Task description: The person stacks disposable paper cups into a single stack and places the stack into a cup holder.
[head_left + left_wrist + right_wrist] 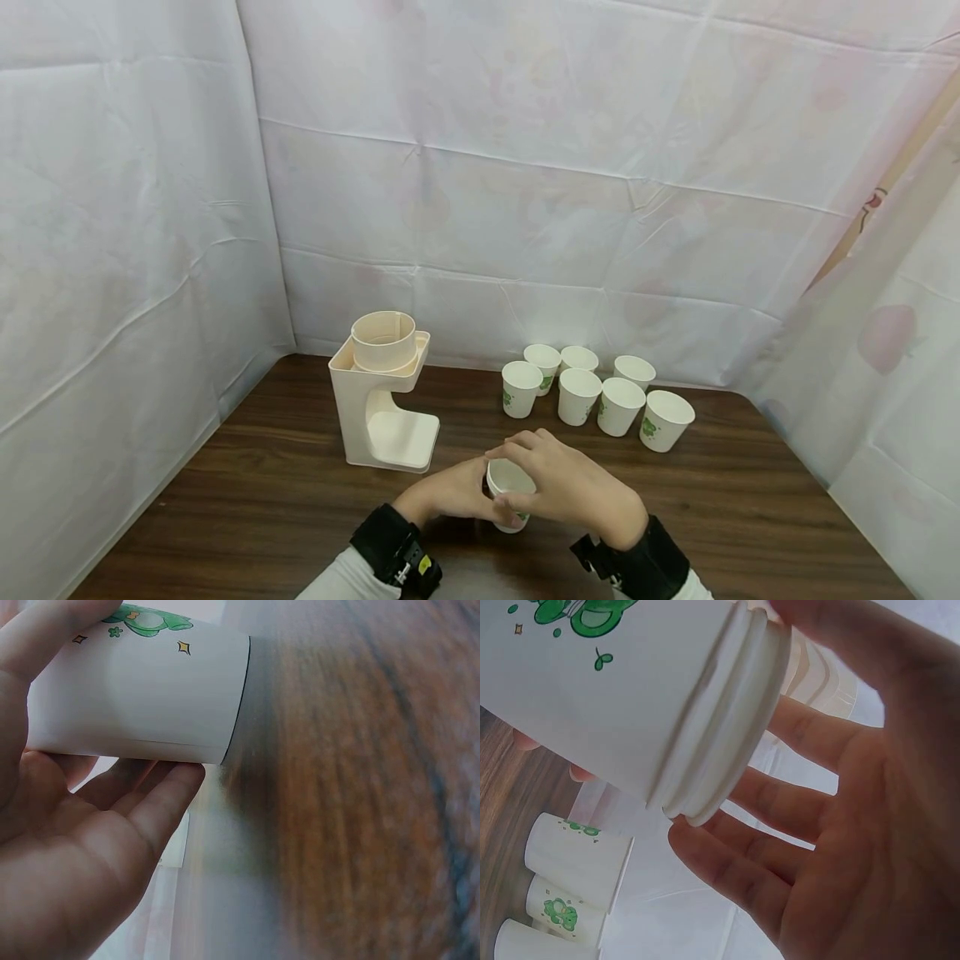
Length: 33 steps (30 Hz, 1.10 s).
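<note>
A small stack of nested white paper cups with green cartoon prints stands low over the table in front of me, mouths up. My left hand holds the stack round its side, thumb on one face and fingers on the other; the left wrist view shows its fingertips close to the base of the lowest cup. From the right, my right hand grips the top, thumb and fingers about the rims. In the right wrist view the layered rims sit slightly apart, one above another.
Several single paper cups stand upright in a loose group at the back right of the brown wooden table. At the back left is a cream plastic stand with a round tube on top. White cloth hangs behind.
</note>
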Each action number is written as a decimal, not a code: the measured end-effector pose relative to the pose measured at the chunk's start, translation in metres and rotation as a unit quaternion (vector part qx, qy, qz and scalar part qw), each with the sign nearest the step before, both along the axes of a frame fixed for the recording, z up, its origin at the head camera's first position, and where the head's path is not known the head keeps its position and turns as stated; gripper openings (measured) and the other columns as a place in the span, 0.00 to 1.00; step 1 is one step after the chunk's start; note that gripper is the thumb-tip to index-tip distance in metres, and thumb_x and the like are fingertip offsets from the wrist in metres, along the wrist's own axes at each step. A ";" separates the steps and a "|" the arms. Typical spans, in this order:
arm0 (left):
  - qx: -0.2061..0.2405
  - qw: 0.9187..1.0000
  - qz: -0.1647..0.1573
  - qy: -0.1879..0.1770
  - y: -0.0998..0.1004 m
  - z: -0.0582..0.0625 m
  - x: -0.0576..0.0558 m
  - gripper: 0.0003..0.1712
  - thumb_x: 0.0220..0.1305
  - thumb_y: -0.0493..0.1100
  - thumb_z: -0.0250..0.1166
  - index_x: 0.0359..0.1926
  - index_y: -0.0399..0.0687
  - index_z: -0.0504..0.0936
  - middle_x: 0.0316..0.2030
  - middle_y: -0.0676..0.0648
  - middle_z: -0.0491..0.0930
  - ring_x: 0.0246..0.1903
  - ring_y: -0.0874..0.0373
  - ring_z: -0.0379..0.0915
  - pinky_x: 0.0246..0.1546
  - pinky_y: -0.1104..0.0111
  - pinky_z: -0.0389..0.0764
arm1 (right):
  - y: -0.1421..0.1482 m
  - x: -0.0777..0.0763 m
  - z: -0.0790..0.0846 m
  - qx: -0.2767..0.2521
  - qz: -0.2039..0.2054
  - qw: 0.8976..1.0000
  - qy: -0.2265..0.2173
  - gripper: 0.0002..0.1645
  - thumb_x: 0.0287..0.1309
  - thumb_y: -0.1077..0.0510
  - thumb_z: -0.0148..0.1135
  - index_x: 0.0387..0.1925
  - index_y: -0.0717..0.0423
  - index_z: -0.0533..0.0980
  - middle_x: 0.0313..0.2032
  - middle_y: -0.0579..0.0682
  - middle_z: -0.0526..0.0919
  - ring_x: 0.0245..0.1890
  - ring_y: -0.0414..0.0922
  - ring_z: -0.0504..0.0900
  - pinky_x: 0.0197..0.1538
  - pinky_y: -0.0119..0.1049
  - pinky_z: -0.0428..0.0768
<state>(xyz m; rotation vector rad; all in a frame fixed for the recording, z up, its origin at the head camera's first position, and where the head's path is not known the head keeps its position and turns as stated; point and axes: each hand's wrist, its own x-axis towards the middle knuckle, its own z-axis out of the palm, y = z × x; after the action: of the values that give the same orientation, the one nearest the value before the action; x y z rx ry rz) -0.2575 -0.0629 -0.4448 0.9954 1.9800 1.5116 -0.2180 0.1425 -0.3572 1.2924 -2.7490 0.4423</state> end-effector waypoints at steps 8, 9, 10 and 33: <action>-0.030 0.999 0.020 0.001 0.001 0.007 -0.001 0.36 0.56 0.45 0.75 0.65 0.50 0.71 0.52 0.54 0.79 0.50 0.61 0.76 0.50 0.66 0.76 | 0.001 -0.005 0.004 -0.010 -0.015 1.000 -0.025 0.24 0.72 0.40 0.56 0.60 0.47 0.77 0.56 0.43 0.78 0.58 0.46 0.74 0.53 0.44 0.77; -0.030 0.999 0.022 0.000 0.001 0.008 -0.001 0.36 0.56 0.45 0.75 0.65 0.50 0.71 0.51 0.54 0.79 0.49 0.61 0.76 0.49 0.67 0.76 | 0.002 -0.006 0.004 -0.009 -0.018 0.999 -0.025 0.24 0.72 0.40 0.56 0.60 0.47 0.77 0.56 0.43 0.78 0.58 0.46 0.74 0.53 0.44 0.77; -0.027 0.999 0.021 -0.005 0.001 0.008 0.000 0.37 0.56 0.44 0.75 0.65 0.48 0.71 0.51 0.53 0.79 0.49 0.60 0.77 0.50 0.66 0.76 | 0.002 -0.006 0.005 -0.007 -0.021 0.999 -0.027 0.24 0.72 0.40 0.56 0.60 0.47 0.77 0.56 0.43 0.78 0.58 0.46 0.74 0.54 0.45 0.77; -0.003 0.998 0.054 -0.010 0.004 0.002 0.004 0.41 0.51 0.39 0.79 0.65 0.58 0.71 0.51 0.57 0.80 0.54 0.61 0.75 0.59 0.65 0.69 | 0.051 -0.033 0.011 -0.050 -0.109 0.992 -0.026 0.23 0.70 0.48 0.61 0.62 0.51 0.76 0.59 0.54 0.76 0.60 0.52 0.75 0.58 0.52 0.75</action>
<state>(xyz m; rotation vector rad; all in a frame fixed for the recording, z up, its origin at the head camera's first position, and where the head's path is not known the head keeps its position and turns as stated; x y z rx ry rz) -0.2531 -0.0591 -0.4424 0.8800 2.0511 1.5658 -0.2512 0.1932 -0.3467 0.9586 -2.8273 0.5943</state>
